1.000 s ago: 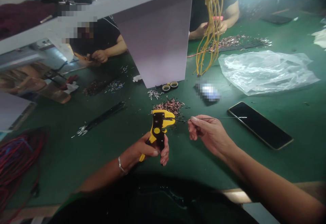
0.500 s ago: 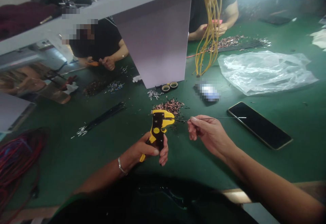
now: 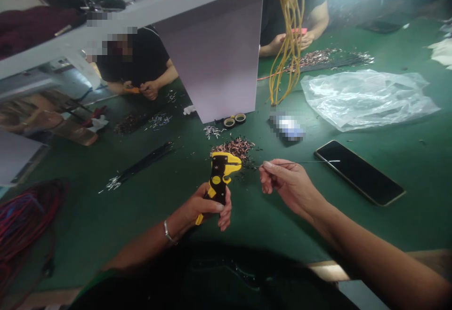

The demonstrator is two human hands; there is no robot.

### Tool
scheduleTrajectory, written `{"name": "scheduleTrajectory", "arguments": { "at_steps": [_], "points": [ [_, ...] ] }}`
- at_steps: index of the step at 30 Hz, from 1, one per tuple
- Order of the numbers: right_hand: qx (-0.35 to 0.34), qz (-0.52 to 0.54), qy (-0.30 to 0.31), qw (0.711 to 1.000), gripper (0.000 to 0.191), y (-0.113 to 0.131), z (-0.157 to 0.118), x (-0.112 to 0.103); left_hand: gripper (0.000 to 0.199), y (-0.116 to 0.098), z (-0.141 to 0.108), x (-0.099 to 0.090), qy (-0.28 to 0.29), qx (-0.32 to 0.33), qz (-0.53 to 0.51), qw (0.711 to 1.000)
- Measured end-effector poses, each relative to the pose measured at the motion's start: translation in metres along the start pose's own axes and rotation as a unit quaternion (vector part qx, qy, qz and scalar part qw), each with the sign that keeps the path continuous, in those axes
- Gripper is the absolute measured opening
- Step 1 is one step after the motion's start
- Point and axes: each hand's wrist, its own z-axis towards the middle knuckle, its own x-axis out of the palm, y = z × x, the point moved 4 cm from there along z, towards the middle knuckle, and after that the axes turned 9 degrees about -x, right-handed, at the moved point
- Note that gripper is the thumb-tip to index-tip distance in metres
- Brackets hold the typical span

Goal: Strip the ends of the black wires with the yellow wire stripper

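My left hand (image 3: 213,209) is wrapped round the handles of a yellow and black wire stripper (image 3: 219,171), whose jaws point right. Between the thumb and fingers of my right hand (image 3: 286,180) is a thin black wire (image 3: 303,162). Its silvery far end passes above a phone, while its near end points at the stripper's jaws; whether it touches them I cannot tell. Just behind the tool lies a pile of copper and black wire scraps (image 3: 238,148). A small heap of silvery pieces (image 3: 213,131) and two tape rolls (image 3: 235,121) sit farther back.
The phone (image 3: 360,173) lies to the right, with a clear plastic bag (image 3: 367,100) beyond it. Yellow wires (image 3: 286,42) hang by a pale partition (image 3: 219,56). Left are a black wire bundle (image 3: 141,164) and red cable coils (image 3: 28,225). Co-workers' hands (image 3: 150,89) work across the table.
The wire's near end has come slightly away from the stripper's jaws. The stripper's handles sit a little differently in my left hand. My right hand has hardly moved.
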Motion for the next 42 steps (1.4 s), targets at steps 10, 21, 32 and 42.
{"name": "scheduleTrajectory", "arguments": {
  "at_steps": [10, 21, 32, 42],
  "points": [
    [0.001, 0.01, -0.009, 1.0, 0.023, -0.006, 0.003, -0.003, 0.011, -0.001, 0.0, -0.002, -0.076, 0.012, -0.001, 0.997],
    [-0.012, 0.013, -0.019, 1.0, 0.021, -0.001, 0.007, -0.009, 0.032, -0.008, 0.005, -0.008, -0.012, 0.024, -0.025, 0.999],
    [-0.039, -0.003, -0.025, 0.999, 0.021, 0.003, 0.005, -0.009, 0.037, -0.013, 0.004, -0.009, 0.001, 0.038, -0.019, 0.999],
    [-0.049, -0.007, -0.037, 0.998, 0.022, 0.005, 0.004, -0.008, 0.042, -0.016, 0.003, -0.01, 0.024, 0.016, -0.03, 0.999]
  ]
}}
